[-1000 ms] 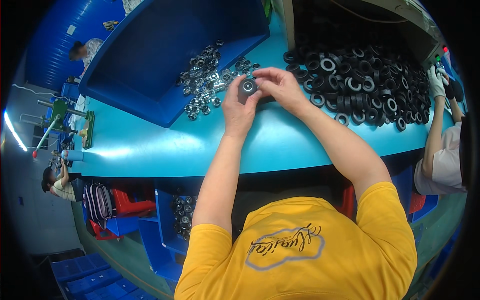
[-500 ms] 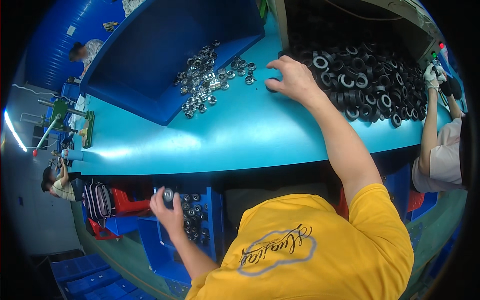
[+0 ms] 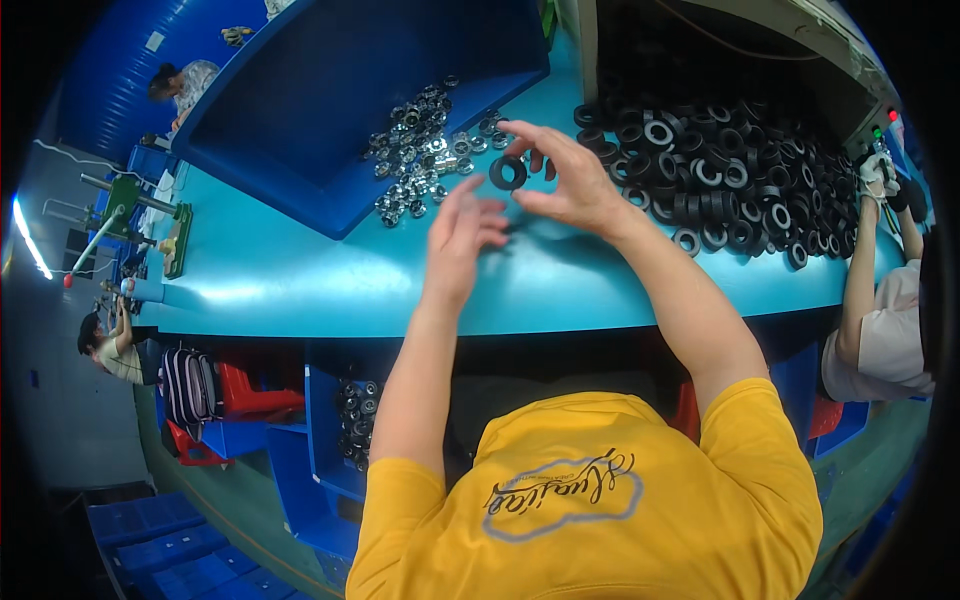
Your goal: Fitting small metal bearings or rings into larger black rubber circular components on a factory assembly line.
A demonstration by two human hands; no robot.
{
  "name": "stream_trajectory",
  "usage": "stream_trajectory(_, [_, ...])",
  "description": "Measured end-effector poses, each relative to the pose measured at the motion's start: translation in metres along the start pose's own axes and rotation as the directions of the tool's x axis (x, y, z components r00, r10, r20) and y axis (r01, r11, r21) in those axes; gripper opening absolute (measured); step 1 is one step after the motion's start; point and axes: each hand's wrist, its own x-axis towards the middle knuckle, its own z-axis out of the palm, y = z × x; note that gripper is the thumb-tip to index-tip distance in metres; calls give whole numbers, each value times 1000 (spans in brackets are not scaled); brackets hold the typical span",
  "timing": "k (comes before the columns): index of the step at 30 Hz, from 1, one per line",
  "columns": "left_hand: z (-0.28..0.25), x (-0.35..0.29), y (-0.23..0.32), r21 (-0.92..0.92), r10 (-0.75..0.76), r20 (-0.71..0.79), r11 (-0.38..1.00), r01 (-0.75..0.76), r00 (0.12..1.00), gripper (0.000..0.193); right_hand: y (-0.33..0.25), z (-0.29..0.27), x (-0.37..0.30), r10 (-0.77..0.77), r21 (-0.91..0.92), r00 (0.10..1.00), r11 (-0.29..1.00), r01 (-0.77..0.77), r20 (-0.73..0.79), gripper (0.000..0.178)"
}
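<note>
My right hand (image 3: pixel 566 182) holds a black rubber ring (image 3: pixel 507 173) between thumb and fingers, just above the teal table (image 3: pixel 300 285). My left hand (image 3: pixel 462 235) is raised beside it, fingers spread and empty, a little below and left of the ring. Several small metal bearings (image 3: pixel 420 150) lie in a loose heap at the lip of a blue bin (image 3: pixel 330 90), left of the ring. A big pile of black rubber rings (image 3: pixel 730 180) covers the table to the right of my right hand.
Under the table edge a blue box (image 3: pixel 355 410) holds several assembled parts. Another person's gloved hand (image 3: pixel 880 180) and arm work at the far right. Two other people (image 3: pixel 105 345) sit at the left. A striped bag (image 3: pixel 185 385) hangs below the table.
My left hand has come up from the box under the table to the tabletop, now empty. My right hand has lifted a black ring off the pile and moved left.
</note>
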Motion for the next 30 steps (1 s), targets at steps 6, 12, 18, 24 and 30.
stream_trajectory(6, [22,54,-20,-442,51,203,896,45,978,44,8,0,0,189,206,982,960,-189,21,84])
stream_trajectory(12, [13,56,-26,-431,43,182,902,40,982,50,26,12,-1,331,365,938,865,-344,99,81])
stream_trajectory(18, [14,54,-24,-283,93,165,958,-44,982,59,25,13,3,356,392,927,842,-371,115,78])
stream_trajectory(24, [19,53,-19,-441,42,124,897,17,991,57,26,13,2,343,408,932,838,-361,119,75])
stream_trajectory(30, [4,58,-33,-409,104,108,911,-51,989,52,45,12,2,266,144,964,955,-259,-28,56])
